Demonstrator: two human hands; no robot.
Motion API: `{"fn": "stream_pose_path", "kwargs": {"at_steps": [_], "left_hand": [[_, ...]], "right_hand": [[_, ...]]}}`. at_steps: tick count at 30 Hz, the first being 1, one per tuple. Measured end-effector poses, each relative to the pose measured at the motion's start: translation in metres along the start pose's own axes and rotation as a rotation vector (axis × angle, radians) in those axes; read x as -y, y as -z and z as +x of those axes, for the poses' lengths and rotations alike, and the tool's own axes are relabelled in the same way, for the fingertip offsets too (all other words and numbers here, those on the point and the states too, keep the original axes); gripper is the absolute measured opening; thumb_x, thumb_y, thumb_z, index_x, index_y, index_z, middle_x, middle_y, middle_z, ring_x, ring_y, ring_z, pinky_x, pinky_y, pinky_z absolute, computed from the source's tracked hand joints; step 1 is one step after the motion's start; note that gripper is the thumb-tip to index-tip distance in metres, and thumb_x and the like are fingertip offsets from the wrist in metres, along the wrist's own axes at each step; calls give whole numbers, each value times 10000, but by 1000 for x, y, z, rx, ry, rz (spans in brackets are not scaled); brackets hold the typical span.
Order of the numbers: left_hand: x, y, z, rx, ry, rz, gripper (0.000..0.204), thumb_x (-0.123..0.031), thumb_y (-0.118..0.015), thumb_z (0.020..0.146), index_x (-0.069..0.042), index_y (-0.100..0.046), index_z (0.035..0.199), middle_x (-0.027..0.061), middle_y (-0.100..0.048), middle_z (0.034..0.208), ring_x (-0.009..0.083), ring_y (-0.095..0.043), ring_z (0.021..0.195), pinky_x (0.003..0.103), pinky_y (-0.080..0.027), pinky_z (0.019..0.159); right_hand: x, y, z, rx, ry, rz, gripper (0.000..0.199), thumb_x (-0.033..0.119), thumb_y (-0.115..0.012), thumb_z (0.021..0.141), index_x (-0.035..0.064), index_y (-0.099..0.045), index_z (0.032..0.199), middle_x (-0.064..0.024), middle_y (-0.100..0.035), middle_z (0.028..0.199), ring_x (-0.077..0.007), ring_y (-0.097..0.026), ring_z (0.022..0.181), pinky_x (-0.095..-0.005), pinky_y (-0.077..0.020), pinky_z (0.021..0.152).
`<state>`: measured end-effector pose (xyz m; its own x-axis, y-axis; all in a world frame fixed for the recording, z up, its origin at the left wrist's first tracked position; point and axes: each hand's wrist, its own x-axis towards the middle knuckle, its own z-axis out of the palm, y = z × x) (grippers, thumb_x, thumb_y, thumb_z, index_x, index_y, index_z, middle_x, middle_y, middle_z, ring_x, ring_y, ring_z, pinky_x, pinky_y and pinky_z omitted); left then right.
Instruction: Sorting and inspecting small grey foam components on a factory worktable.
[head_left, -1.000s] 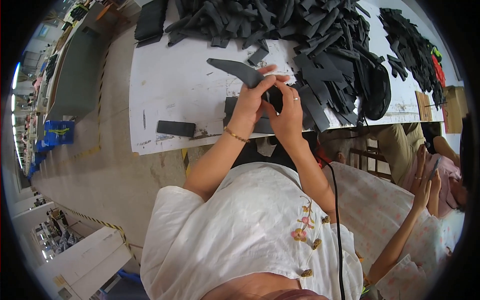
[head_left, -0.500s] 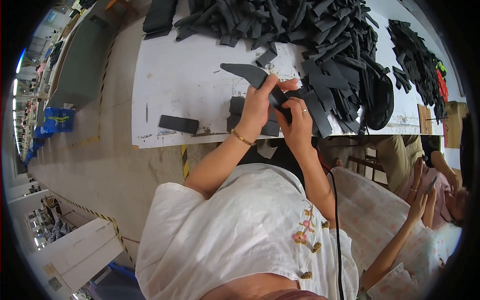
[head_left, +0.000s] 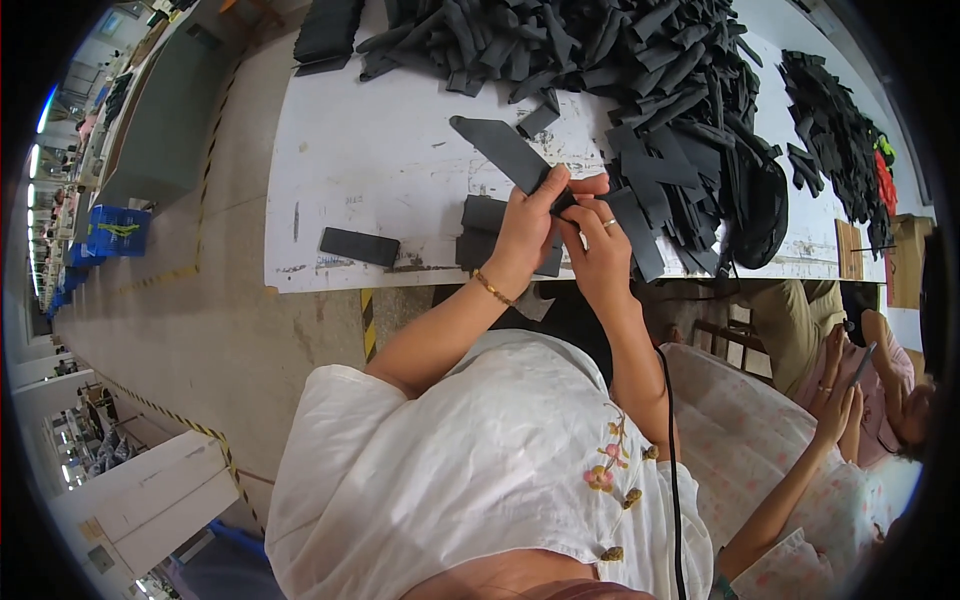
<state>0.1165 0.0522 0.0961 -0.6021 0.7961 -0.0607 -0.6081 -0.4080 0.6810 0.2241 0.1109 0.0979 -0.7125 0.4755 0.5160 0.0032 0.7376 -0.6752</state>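
Note:
A flat black fabric strip is held up over the table, its free end pointing to the far left. My left hand grips it with the thumb on top. Close against it, my right hand, with a ring on one finger, pinches the near end of the same strip between thumb and fingers. That near end is mostly hidden by my fingers. Below my hands, several dark flat pieces lie on the white table. One separate black rectangular piece rests near the table's front edge, left of my left wrist.
A large heap of black strips covers the table's far side. Flat black pieces and a black bag lie to the right. A black cable runs down beside my right arm. Other people sit at the right.
The strip's free part, bent before, now lies straighter and flatter. My right fingers have closed in near my left thumb, and both hands have shifted slightly right.

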Motion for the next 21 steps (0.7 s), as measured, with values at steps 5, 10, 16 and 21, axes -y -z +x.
{"fn": "stream_pose_path", "kwargs": {"at_steps": [5,10,16,21], "left_hand": [[-7,2,0,-55,102,-31,272,-248,-551,976,14,-610,934,191,-694,999,201,-652,872,335,-521,792],[-29,1,13,-71,5,-90,279,-242,-557,975,24,-606,1042,184,-688,977,243,-659,889,366,-522,822],[-43,-10,23,-64,-153,-170,259,-212,-577,966,27,-597,1064,107,-653,835,276,-658,852,447,-519,920],[-25,-18,15,-11,-95,-248,235,-208,-546,981,18,-592,1027,80,-620,774,230,-640,772,462,-509,959]], "right_hand": [[9,7,3,94,-202,-49,178,-40,-691,800,5,-596,943,-117,-602,940,-257,-598,723,-331,-481,629],[-2,20,3,51,-93,19,148,-40,-687,809,1,-596,918,-126,-607,927,-245,-594,672,-317,-470,594],[2,30,18,-49,32,-17,104,-43,-686,812,-6,-621,883,-131,-620,898,-222,-572,630,-286,-451,566],[1,22,22,-66,64,4,118,-47,-689,804,-4,-606,877,-132,-621,885,-239,-581,633,-299,-461,567]]}}
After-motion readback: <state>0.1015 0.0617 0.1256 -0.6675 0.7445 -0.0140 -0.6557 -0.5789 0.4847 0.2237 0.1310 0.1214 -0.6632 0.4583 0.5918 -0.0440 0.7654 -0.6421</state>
